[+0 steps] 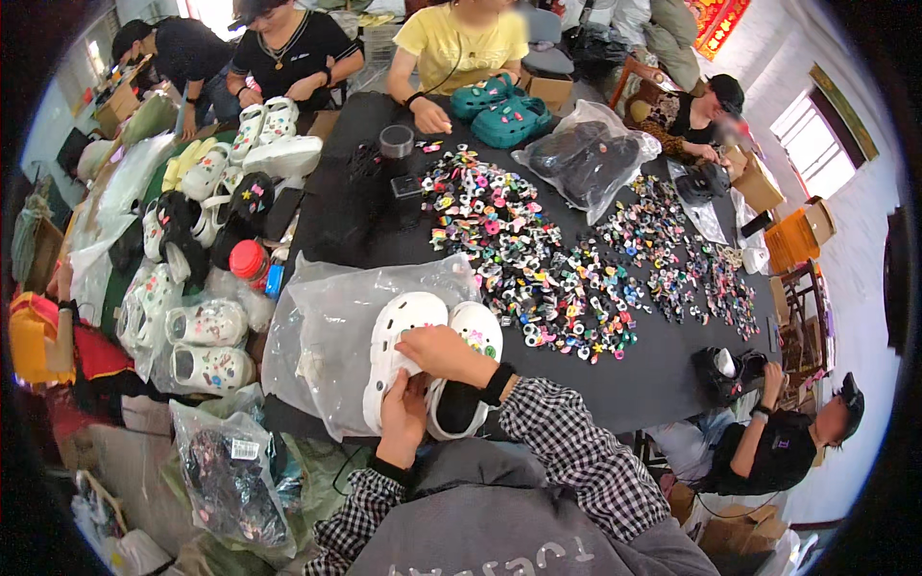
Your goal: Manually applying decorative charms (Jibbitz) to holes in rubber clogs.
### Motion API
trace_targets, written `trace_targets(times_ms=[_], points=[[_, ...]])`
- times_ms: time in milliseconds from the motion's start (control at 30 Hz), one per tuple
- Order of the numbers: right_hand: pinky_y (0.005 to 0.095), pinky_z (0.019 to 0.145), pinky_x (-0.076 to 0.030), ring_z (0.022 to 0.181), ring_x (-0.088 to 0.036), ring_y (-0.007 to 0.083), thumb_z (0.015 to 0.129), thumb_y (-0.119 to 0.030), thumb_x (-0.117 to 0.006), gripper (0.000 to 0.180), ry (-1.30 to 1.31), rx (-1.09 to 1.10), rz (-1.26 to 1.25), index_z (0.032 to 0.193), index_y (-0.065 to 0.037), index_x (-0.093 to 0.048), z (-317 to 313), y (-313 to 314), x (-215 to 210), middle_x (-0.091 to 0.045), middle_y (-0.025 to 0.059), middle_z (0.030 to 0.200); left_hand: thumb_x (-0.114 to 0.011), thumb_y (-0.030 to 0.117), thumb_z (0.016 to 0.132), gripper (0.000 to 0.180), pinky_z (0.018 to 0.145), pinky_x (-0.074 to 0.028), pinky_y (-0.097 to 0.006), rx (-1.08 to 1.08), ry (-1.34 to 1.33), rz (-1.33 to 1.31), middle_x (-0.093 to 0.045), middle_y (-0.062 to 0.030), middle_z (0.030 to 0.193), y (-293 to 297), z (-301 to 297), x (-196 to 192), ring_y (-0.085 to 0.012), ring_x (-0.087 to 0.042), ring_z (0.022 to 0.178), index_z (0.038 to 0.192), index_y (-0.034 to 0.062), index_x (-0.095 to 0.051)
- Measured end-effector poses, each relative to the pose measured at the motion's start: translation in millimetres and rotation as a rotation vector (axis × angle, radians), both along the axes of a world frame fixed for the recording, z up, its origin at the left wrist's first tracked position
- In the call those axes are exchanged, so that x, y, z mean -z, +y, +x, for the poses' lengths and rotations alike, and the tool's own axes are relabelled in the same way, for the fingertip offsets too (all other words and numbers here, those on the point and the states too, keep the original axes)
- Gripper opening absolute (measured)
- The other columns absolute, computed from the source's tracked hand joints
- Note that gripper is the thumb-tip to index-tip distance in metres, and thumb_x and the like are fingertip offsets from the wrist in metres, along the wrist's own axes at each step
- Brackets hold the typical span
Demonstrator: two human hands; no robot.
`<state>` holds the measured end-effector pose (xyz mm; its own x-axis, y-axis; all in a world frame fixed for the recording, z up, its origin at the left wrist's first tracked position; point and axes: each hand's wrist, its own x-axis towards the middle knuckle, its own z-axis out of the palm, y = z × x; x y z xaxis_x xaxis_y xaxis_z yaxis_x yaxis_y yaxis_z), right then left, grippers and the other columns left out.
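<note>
Two white clogs lie side by side at the near edge of the black table, partly over a clear plastic bag (pixel 322 307). My left hand (pixel 401 422) grips the near side of the left clog (pixel 411 315). Across that clog's opening reaches my right hand (pixel 449 355), its fingers bent onto the inner edge. Whether those fingers also pinch a small charm is hidden. The right clog (pixel 480 331) has colourful charms on its top and a dark inside; my right wrist passes over it.
Heaps of small colourful shoe charms (pixel 490 211) spread beyond the clogs. Teal clogs (pixel 501 117) stand before a person in yellow, near a bag of dark items (pixel 591 158). Decorated clogs (pixel 206 365) and a red-lidded jar (pixel 249 261) crowd the left. Other people sit around the table.
</note>
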<state>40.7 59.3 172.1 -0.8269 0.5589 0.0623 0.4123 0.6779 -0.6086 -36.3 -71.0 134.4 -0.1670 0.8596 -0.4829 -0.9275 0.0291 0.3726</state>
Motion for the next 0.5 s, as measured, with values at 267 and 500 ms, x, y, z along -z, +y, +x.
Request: trace_targets(times_ms=[267, 500], points=[[0.0452, 0.066, -0.045, 0.074, -0.057, 0.0379, 0.092, -0.025, -0.051, 0.026, 0.126, -0.042, -0.103, 0.079, -0.003, -0.058, 1.0, 4.5, 8.2, -0.06, 0.0192, 0.077, -0.05, 0.022, 0.096, 0.035, 0.104, -0.035, -0.039, -0.037, -0.046, 0.053, -0.054, -0.0081, 0.122, -2.0, -1.3, 8.2, -0.0241, -0.049, 0.115, 0.127, 0.006, -0.048], [0.0261, 0.059, -0.043, 0.065, -0.052, 0.0089, 0.098, -0.031, -0.043, 0.036, 0.431, 0.145, -0.805, 0.088, -0.001, -0.06, 10.6, 13.5, 3.0, -0.057, 0.0008, 0.071, -0.054, 0.021, 0.094, 0.03, 0.104, -0.036, -0.039, -0.162, -0.263, 0.065, -0.058, -0.0106, 0.114, -0.8, -22.1, 20.3, -0.0244, -0.053, 0.109, 0.117, 0.0021, -0.052]])
